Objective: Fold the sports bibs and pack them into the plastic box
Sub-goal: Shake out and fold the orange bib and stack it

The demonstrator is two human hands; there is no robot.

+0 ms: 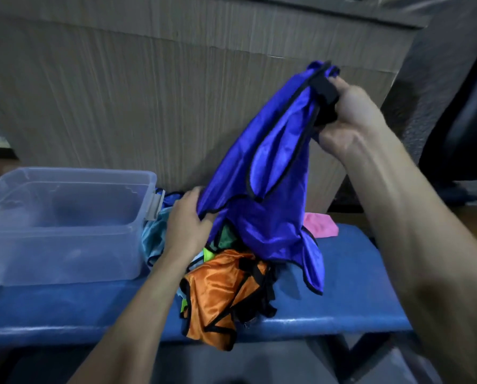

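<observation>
Shiny blue bib [265,173], black trim: R hand [351,117] fingers grip top, L hand [187,220] fingers pinch edge.

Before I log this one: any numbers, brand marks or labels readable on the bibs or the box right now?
None can be read.
Blue bib, held up by both hands: plain fabric with black trim, no print showing.
Orange bib on the pile: crumpled, no print showing.
Plastic box: clear walls, no label or sticker visible.
</observation>
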